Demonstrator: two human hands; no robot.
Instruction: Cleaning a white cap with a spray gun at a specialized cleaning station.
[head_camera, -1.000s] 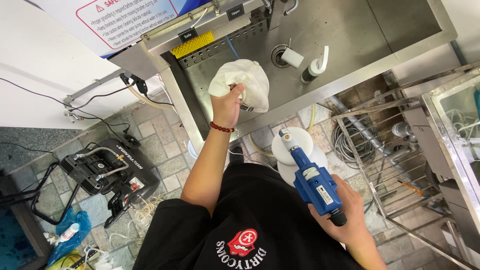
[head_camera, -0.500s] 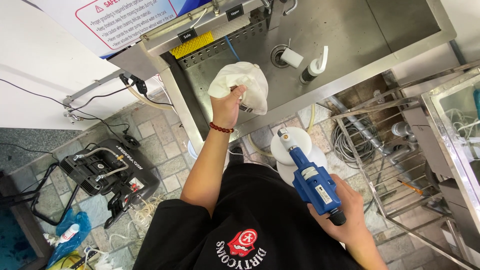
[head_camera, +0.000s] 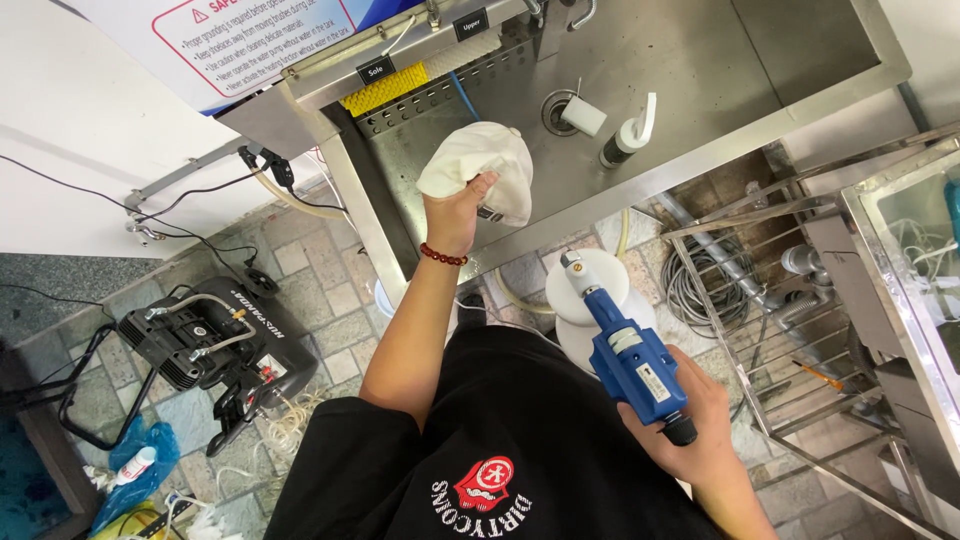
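Head view: a white cloth cap (head_camera: 480, 172), soft and crumpled with a small button on its crown, is gripped by the left hand (head_camera: 455, 212), whose fingers are curled tight into its fabric. It is held above the sink (head_camera: 720, 70), a shallow basin of dull brushed steel with a perforated back panel. A red bead bracelet (head_camera: 442, 256) is worn on the left wrist. In the basin, near the round drain (head_camera: 556, 110), a short white cylinder (head_camera: 583, 116) and a dark bottle with a white pump (head_camera: 627, 138) are seen. A yellow bristle brush (head_camera: 384, 92) is fixed at the basin's back edge.

A blue plastic power tool (head_camera: 632, 355), boxy with a narrow neck, is clasped at its grip by the right hand (head_camera: 690, 435), the fingers wrapped around it. It is held well apart from the cap, over a round white tub (head_camera: 592, 300) on the floor.

On the stone-tile floor a black compressor (head_camera: 205, 340) with cables is set at the left, and a coiled grey hose (head_camera: 705, 280) lies within a steel frame at the right.
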